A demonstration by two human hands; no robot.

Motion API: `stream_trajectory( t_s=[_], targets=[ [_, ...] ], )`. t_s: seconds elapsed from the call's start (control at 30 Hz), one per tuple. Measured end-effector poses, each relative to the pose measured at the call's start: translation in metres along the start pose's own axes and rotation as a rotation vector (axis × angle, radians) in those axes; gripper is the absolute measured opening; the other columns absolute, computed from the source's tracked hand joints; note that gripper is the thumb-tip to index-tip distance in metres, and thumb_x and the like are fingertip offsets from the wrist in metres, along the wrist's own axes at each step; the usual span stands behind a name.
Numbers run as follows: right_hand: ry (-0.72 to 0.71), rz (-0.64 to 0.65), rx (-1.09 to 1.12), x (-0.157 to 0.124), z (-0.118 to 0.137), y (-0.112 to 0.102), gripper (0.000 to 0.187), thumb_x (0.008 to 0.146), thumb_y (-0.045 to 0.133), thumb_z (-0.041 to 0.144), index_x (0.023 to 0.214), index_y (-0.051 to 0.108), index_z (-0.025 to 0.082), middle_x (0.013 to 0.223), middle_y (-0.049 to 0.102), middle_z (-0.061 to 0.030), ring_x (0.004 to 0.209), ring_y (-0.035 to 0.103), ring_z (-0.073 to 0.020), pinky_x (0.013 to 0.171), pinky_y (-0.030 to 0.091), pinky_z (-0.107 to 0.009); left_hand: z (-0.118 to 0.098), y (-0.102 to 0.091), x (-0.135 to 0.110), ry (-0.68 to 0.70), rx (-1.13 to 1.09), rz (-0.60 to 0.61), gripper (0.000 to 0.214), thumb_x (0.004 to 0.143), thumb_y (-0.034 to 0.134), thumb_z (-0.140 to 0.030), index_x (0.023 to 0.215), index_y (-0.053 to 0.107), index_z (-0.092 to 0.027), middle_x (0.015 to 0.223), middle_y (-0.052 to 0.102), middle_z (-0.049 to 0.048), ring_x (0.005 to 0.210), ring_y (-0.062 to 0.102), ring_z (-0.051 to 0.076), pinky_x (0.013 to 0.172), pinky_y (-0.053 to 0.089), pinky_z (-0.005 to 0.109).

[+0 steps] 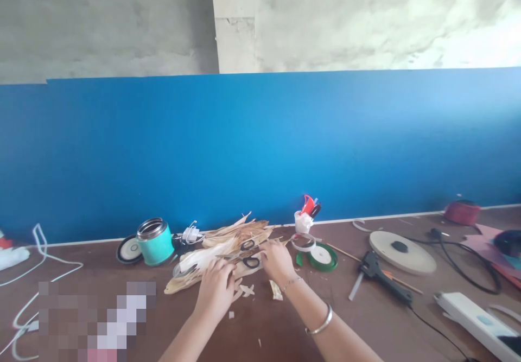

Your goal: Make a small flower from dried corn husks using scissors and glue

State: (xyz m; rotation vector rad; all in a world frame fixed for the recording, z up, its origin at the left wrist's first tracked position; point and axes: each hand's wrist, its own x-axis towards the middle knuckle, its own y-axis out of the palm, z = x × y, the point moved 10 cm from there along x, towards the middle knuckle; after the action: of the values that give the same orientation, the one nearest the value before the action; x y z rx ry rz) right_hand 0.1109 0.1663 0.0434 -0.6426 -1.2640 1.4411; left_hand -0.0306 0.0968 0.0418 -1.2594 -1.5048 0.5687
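My left hand (215,287) bends over the front edge of a pile of dry corn husks (236,236), its fingers curled and pressed together. What they pinch, if anything, is hidden. Right of it, my right hand (277,262) reaches in with closed fingers beside the black handles of a pair of scissors (251,262). Its fingertips are partly hidden, so I cannot make out what they hold. The scissors lie on the husks with blades pointing left. Small cut husk scraps (247,290) lie between my hands, and a pale folded piece (275,290) sits under my right wrist.
A turquoise jar (155,248) stands left of the husks. Green ribbon (323,258) and a white cup of pens (303,222) stand at the right. Farther right are a glue gun (382,278), a round beige disc (402,259) and a white power strip (474,318). A blue panel (260,145) rises behind.
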Motion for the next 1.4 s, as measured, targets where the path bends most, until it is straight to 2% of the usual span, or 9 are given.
stream_trajectory(
  t_s=[0.13,0.23,0.53,0.63,0.8,1.0,1.1,1.3,1.4],
  targets=[
    [-0.022,-0.022,-0.048,0.019,-0.005,0.003,0.029,0.075,0.048,0.008,0.094,0.067,0.019,0.11,0.062,-0.0089,0.105,0.05,-0.0241,0.082,0.034,-0.032,0.001,-0.006,0.014,0.072,-0.062,-0.037,0.034,0.078,0.04,-0.004,0.09,0.068,-0.019,0.093,0.067,0.0079,0.094,0.057,0.023,0.084,0.045,0.038],
    [-0.06,-0.004,-0.077,0.026,-0.005,0.01,0.024,0.077,0.049,0.009,0.09,0.066,0.018,0.106,0.063,-0.01,0.104,0.05,-0.0243,0.083,0.033,-0.032,0.006,-0.001,0.023,0.082,-0.096,-0.034,0.035,0.077,0.04,-0.004,0.092,0.068,-0.019,0.097,0.067,0.0079,0.096,0.058,0.023,0.087,0.045,0.039],
    [-0.083,-0.015,-0.076,0.019,-0.007,0.006,0.023,0.083,0.045,0.011,0.085,0.066,0.018,0.102,0.064,-0.0104,0.103,0.051,-0.0237,0.082,0.032,-0.032,0.022,0.014,0.027,0.051,-0.103,-0.028,0.034,0.076,0.042,-0.004,0.094,0.068,-0.017,0.101,0.068,0.0089,0.099,0.06,0.022,0.09,0.045,0.037],
    [-0.093,-0.029,-0.048,0.01,0.002,0.003,0.022,0.083,0.045,0.014,0.092,0.065,0.019,0.105,0.063,-0.0097,0.104,0.051,-0.0224,0.084,0.033,-0.031,0.02,0.013,0.027,0.069,-0.111,-0.036,0.033,0.076,0.042,-0.005,0.091,0.068,-0.019,0.098,0.069,0.0082,0.096,0.061,0.021,0.088,0.047,0.036],
    [-0.144,0.045,-0.025,-0.001,0.026,0.021,0.019,0.076,0.055,0.021,0.092,0.065,0.018,0.097,0.066,-0.0075,0.098,0.056,-0.0215,0.082,0.037,-0.028,0.018,0.01,0.028,0.075,-0.111,-0.068,0.033,0.076,0.042,-0.005,0.091,0.068,-0.02,0.097,0.069,0.0073,0.094,0.063,0.021,0.085,0.049,0.036],
    [-0.138,0.089,-0.055,0.004,0.031,0.027,0.027,0.069,0.055,0.014,0.094,0.066,0.015,0.097,0.066,-0.0126,0.098,0.056,-0.0263,0.082,0.038,-0.033,0.037,-0.012,0.033,0.019,-0.056,-0.163,0.04,0.079,0.036,-0.004,0.105,0.063,-0.019,0.111,0.063,0.0088,0.106,0.057,0.02,0.092,0.044,0.036],
    [-0.176,0.115,-0.058,0.007,0.036,0.027,0.029,0.068,0.055,0.013,0.094,0.067,0.017,0.101,0.066,-0.012,0.1,0.055,-0.0259,0.083,0.038,-0.033,0.057,-0.03,0.037,-0.074,0.006,-0.207,0.04,0.077,0.042,-0.007,0.11,0.061,-0.019,0.115,0.06,0.0116,0.113,0.05,0.027,0.095,0.038,0.044],
    [-0.175,0.115,-0.034,0.009,0.036,0.023,0.03,0.066,0.055,0.009,0.092,0.067,0.016,0.103,0.064,-0.0127,0.101,0.055,-0.0265,0.086,0.036,-0.034,0.078,-0.041,0.045,-0.164,0.004,-0.075,0.012,0.072,0.056,-0.019,0.068,0.067,-0.022,0.077,0.069,0.0051,0.087,0.06,0.025,0.08,0.041,0.034],
    [-0.142,0.089,0.016,0.008,0.03,0.019,0.028,0.068,0.054,0.008,0.091,0.068,0.015,0.101,0.065,-0.0149,0.1,0.055,-0.0283,0.085,0.036,-0.036,0.085,-0.056,0.044,-0.23,-0.055,-0.106,0.015,0.076,0.051,-0.022,0.071,0.065,-0.021,0.076,0.069,0.0052,0.075,0.061,0.022,0.068,0.041,0.029]
  ],
)
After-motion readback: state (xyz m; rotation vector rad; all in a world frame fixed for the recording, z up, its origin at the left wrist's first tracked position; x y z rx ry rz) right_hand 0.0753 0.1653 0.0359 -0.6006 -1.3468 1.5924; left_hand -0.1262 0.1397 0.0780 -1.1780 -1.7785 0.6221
